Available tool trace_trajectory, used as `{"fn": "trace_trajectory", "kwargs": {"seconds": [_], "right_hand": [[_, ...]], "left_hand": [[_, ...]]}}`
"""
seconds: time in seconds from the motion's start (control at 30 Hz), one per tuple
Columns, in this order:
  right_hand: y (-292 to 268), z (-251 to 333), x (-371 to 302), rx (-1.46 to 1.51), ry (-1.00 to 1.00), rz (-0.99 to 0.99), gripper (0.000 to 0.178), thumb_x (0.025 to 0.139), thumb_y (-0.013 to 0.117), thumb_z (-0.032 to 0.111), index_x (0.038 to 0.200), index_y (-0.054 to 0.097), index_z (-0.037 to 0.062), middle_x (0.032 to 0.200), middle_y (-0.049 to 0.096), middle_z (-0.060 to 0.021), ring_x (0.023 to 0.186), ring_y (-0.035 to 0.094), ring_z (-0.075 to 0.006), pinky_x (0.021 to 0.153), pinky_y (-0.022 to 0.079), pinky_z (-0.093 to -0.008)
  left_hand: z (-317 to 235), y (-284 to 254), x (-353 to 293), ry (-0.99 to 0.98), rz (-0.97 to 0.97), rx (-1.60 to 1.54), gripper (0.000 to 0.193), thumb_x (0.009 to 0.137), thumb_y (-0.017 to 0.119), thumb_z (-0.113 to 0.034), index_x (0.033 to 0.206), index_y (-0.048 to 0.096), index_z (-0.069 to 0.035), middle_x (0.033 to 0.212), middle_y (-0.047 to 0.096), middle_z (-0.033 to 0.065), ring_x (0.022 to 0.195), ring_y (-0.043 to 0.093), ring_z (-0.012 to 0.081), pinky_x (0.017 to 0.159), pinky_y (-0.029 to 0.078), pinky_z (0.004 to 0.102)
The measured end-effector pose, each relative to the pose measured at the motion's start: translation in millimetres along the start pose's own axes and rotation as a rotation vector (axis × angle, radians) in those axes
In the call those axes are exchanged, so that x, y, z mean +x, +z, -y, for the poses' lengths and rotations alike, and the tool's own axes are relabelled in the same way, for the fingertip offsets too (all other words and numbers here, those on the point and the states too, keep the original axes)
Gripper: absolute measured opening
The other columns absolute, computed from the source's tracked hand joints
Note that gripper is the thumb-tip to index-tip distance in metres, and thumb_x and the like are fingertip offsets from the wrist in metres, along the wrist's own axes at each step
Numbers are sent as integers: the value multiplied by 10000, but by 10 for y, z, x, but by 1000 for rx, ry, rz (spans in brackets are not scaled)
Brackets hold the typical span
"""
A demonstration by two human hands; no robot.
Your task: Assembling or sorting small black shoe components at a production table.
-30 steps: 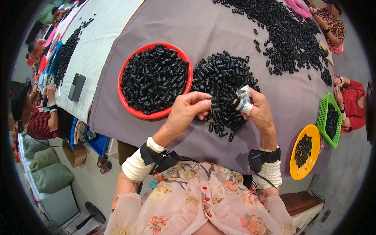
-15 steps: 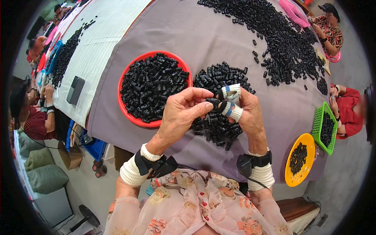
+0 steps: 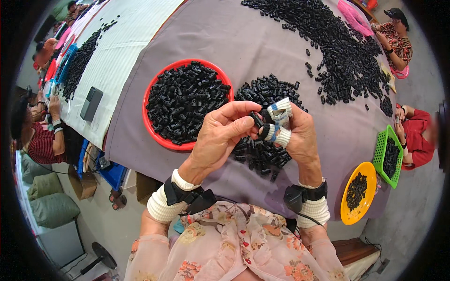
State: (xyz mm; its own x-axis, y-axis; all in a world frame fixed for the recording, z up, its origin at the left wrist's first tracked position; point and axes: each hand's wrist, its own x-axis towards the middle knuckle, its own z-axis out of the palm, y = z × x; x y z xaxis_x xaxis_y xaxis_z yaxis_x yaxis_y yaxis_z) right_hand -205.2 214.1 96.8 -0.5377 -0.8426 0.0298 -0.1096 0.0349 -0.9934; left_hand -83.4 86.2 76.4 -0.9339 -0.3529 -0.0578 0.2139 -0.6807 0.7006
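Note:
My left hand [image 3: 216,136] pinches a small black plastic cylinder [image 3: 256,120] between thumb and forefinger. From the other side my right hand [image 3: 301,133] closes on the cylinder's right end. Striped white, blue and grey cloth sleeves with dark tips cover its thumb and forefinger, hiding part of the grip. Directly beneath both hands lies a loose pile of similar black parts [image 3: 262,152] on the grey-covered table [image 3: 211,28]. Left of the pile stands a red basin [image 3: 144,110] heaped with more of them.
At the right edge are a yellow plate [image 3: 370,185] and a green basket [image 3: 396,175], both holding black parts. A big spread of parts [image 3: 337,61] covers the far right. A dark grey box [image 3: 91,104] sits on the white-covered table. Co-workers sit at both sides.
The black cylinder has turned between my fingers, from nearly level to tilted down to the right. Both hands stay close together in almost the same place.

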Motion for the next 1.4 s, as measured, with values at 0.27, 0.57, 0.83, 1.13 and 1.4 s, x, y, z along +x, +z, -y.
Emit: {"fn": "trace_trajectory", "kwargs": {"seconds": [0.27, 0.57, 0.83, 1.13, 1.4], "right_hand": [[5, -29, 15, 4, -10, 40, 256, 724, 741, 90, 904, 568, 31, 757, 597, 20, 681, 488, -27, 618, 428, -199], [-4, 8, 71, -91, 11, 129, 251, 769, 696, 187, 906, 569, 19, 701, 569, -14, 625, 472, -72, 580, 411, -235], [-49, -55, 136, -209, -31, 191, 303, 740, 725, 239, 898, 574, 29, 672, 559, -42, 586, 481, -106, 546, 408, -266], [-67, -138, 216, -264, -62, 218, 431, 655, 786, 317, 860, 555, 17, 645, 532, -44, 569, 466, -121, 534, 401, -282], [-76, -146, 220, -224, -25, 237, 440, 645, 796, 324, 866, 565, 21, 644, 521, -26, 584, 451, -105, 538, 399, -281]], "left_hand": [[2, -21, -28, -7, 15, 10, 278, 858, 579, -67, 1124, 545, 7, 952, 600, 51, 832, 581, 100, 768, 489, 263], [17, -38, -10, -21, -50, -21, 270, 855, 593, -62, 1112, 562, 15, 894, 616, 37, 762, 578, 76, 712, 486, 214], [-21, 16, -9, -38, -39, 17, 285, 870, 570, -78, 1141, 548, 8, 946, 619, 49, 836, 590, 96, 761, 492, 250], [-10, -15, 11, -77, -34, 51, 278, 878, 559, -77, 1139, 555, 19, 1004, 618, 64, 866, 590, 100, 781, 500, 253], [7, -28, 27, -109, -56, 53, 265, 879, 555, -68, 1129, 564, 18, 997, 617, 57, 848, 586, 83, 774, 498, 233]]}}
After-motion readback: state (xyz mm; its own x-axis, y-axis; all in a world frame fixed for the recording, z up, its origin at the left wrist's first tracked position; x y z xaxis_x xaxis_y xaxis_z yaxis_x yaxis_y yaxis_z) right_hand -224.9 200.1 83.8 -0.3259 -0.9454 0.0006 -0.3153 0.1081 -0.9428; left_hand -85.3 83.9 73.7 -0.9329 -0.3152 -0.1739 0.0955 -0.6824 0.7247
